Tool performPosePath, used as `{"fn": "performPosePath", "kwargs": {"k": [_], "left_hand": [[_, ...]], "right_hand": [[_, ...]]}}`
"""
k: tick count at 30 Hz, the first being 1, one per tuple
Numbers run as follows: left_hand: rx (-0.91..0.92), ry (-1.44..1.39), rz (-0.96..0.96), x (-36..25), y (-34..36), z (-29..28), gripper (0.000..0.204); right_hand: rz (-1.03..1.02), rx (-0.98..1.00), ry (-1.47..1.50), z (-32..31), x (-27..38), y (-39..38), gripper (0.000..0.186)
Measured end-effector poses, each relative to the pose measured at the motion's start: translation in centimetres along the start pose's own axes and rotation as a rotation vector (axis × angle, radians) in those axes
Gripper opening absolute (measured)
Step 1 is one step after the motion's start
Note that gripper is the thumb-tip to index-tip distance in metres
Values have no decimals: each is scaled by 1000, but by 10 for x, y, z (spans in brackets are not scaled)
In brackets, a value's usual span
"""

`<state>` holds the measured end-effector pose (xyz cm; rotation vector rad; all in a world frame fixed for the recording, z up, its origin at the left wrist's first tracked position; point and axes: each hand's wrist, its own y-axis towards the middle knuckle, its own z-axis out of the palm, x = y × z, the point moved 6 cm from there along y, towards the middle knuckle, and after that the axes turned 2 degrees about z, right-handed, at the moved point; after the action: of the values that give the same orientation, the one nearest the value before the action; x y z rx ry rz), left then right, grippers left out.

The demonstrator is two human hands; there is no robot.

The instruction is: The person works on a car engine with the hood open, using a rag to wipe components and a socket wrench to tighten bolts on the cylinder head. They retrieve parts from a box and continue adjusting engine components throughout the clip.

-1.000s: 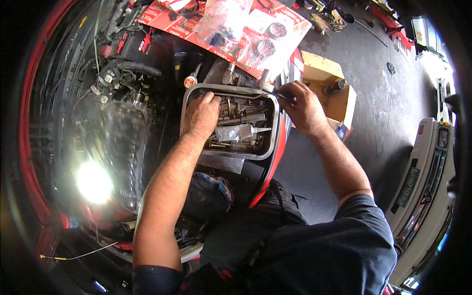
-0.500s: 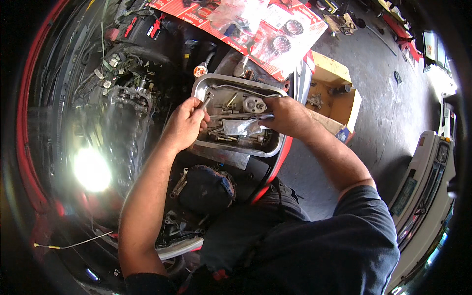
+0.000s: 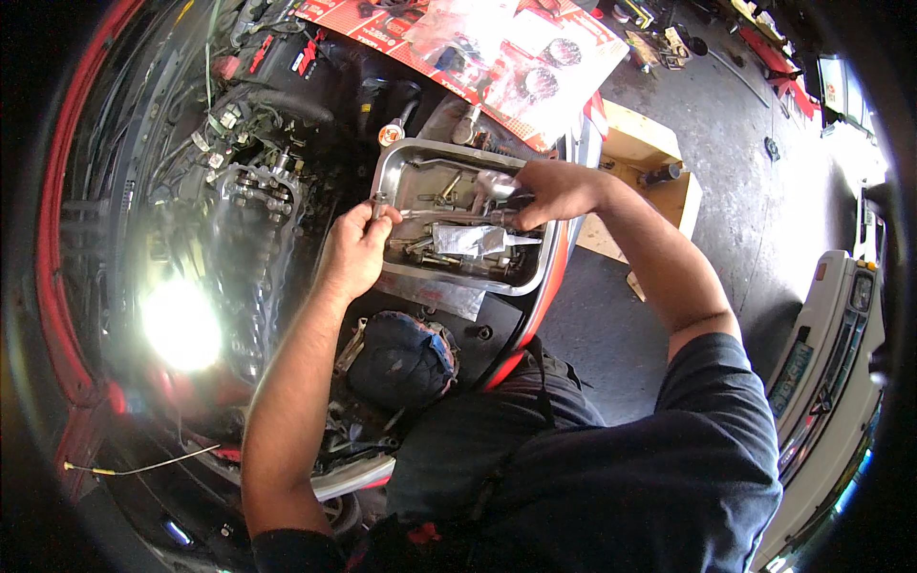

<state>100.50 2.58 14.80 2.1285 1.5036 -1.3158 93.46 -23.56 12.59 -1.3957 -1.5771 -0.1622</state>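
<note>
A shallow metal tray (image 3: pixel 392 172) holds bolts and small parts in front of me. My left hand (image 3: pixel 355 253) is closed at its left rim, pinching a short socket-like metal piece (image 3: pixel 380 200) that stands up from the fingers. A slim metal bar (image 3: pixel 449 218) spans the tray from these fingers to my right hand (image 3: pixel 564 196), whose fingers close on its other end. Whether bar and short piece are joined, I cannot tell. Beside the right fingers is a blurred silvery part (image 3: pixel 495 184). Below the bar lies a silver tube (image 3: pixel 473 240) with a pale nozzle.
Left is an open engine bay with an exposed engine (image 3: pixel 258 191) and a bright lamp glare (image 3: pixel 181 327). Red-and-white packaging (image 3: pixel 516 67) lies beyond the tray. A dark round pouch (image 3: pixel 396 361) sits nearer me. A wooden box (image 3: pixel 669 201) stands right, and a white vehicle (image 3: pixel 831 363) farther right.
My left hand has shifted slightly left and down, its short metal piece turning more upright. The bar has moved up and left. My right hand has moved a little over the tray's right side.
</note>
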Motion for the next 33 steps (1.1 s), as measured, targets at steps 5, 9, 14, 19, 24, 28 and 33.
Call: {"fn": "performPosePath", "kwargs": {"k": [5, 9, 14, 19, 24, 28, 33], "left_hand": [[36, 291, 140, -11, -4, 8, 17], [184, 470, 351, -31, 0, 42, 34], [307, 658, 361, -47, 1, 89, 42], [277, 668, 305, -52, 6, 72, 30], [300, 646, 323, -51, 9, 64, 41], [284, 644, 403, -56, 4, 88, 40], [127, 469, 440, -69, 24, 101, 31]], "right_hand": [[-117, -143, 514, -12, -24, -38, 57], [-273, -177, 839, -15, -41, -59, 52], [-302, -234, 931, 2, -54, -72, 46], [-263, -367, 916, 10, -55, -88, 62], [-249, -448, 905, 4, -45, -96, 60], [-232, -431, 859, 5, -45, -99, 67], [-234, -413, 888, 10, -55, -104, 66]]}}
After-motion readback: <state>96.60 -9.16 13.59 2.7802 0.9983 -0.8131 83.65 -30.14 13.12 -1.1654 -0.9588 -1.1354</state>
